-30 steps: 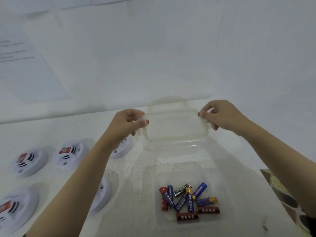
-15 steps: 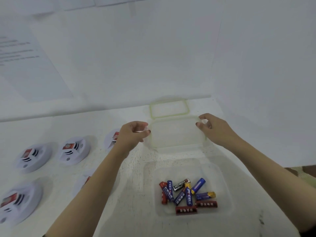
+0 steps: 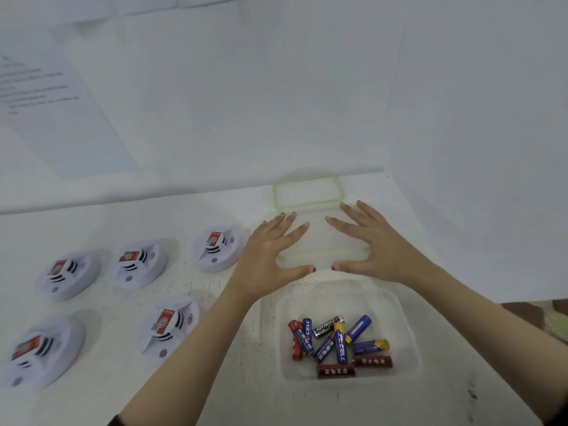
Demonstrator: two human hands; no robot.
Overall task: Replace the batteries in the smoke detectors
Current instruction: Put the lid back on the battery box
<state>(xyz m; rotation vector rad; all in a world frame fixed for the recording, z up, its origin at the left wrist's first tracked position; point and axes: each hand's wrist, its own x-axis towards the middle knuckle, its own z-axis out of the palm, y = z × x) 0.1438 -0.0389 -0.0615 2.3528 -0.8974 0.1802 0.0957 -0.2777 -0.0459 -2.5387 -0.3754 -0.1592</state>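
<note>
1. Nearest: a clear tub [image 3: 405, 321] with its top off, sitting on the white desk [image 3: 233, 379]. Loose batteries [image 3: 338, 345] are heaped inside, roughly ten, in mixed brands: red, blue, black, gold.
2. Left of the tub: five smoke detectors [image 3: 167, 325], face up, two in the near row and three behind. None looks opened, so the job reads as barely begun.
3. Beyond the tub: left hand [image 3: 267, 256] and right hand [image 3: 375, 250], fingers splayed and straight, over a clear lid [image 3: 319, 244] lying flat. Each grip is released and holds nothing.
4. Furthest: a second lid [image 3: 307, 192] with a green seal, close to the wall. A printed sheet [image 3: 46, 103] is fixed up at the left.
5. Risks:
   - Spent cells dropped back in the tub would get lost among the fresh ones, since nothing tells them apart.
   - The left forearm passes just beside a near-row detector, so a careless reach could shove it.
   - A cell could go in the wrong way round.
6. Hard to make out:
   - Whether the palms actually touch the lid, whose edges almost vanish against the desk.
   - No battery door shows on any detector, so they are likely underneath.
   - The sheet's print is too blurred to read.
   - The near-left detector is cut off at the edge of view, as is something patterned at far right.
</note>
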